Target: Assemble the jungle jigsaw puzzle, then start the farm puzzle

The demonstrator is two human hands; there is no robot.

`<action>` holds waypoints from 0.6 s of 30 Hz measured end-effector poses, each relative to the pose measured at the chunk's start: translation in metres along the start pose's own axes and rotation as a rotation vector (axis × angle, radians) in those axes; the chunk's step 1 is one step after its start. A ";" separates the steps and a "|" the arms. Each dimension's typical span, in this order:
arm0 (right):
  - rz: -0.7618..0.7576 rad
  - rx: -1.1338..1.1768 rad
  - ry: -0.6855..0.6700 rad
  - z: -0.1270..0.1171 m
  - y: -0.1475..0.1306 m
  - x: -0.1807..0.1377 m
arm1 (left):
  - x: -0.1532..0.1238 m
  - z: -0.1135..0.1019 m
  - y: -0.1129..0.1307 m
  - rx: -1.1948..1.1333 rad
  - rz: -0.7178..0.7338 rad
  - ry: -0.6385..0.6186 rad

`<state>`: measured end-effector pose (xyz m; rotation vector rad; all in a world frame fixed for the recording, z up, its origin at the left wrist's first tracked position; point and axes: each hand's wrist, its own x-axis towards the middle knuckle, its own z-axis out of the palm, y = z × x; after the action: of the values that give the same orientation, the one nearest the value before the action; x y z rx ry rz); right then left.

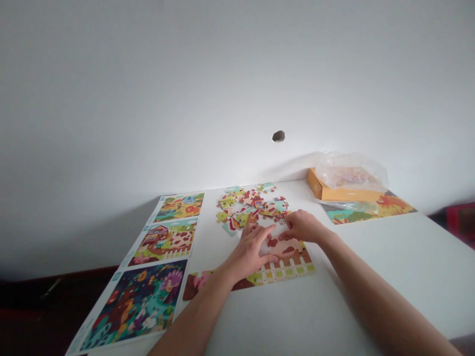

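My left hand (251, 247) lies over the partly joined jigsaw puzzle (289, 267), its fingers stretched and apart, with thumb and fingertips near the cow part. My right hand (305, 225) is at the puzzle's upper right edge, fingers curled and pressed together; whatever they hold, if anything, is hidden. The joined part shows a brown-spotted cow, a white fence and a pink pig at the left, where my left forearm covers some of it. Just beyond both hands spreads a pile of loose puzzle pieces (243, 201).
Left of the puzzle lies a sheet with three printed pictures; the middle farm picture (166, 241) has a similar cow and fence. At the back right, a yellow box (334, 194) under a clear plastic bag (351, 168) rests on a dinosaur-like picture board (397, 205). A wall (222, 99) borders the table.
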<state>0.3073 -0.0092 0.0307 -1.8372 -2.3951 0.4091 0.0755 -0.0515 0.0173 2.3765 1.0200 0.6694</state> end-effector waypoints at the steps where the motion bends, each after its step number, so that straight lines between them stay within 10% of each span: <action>1: -0.008 0.004 0.009 0.000 0.001 0.000 | 0.000 0.000 0.000 -0.003 0.000 -0.001; 12: 0.014 0.044 0.484 0.012 0.006 0.011 | 0.000 0.002 -0.005 0.107 0.044 0.140; 18: -0.200 0.050 0.472 0.025 -0.004 0.023 | 0.003 -0.008 -0.025 0.419 -0.370 0.461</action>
<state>0.2917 0.0085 0.0055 -1.4512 -2.1821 0.0112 0.0587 -0.0320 0.0094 2.3066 1.9041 0.9560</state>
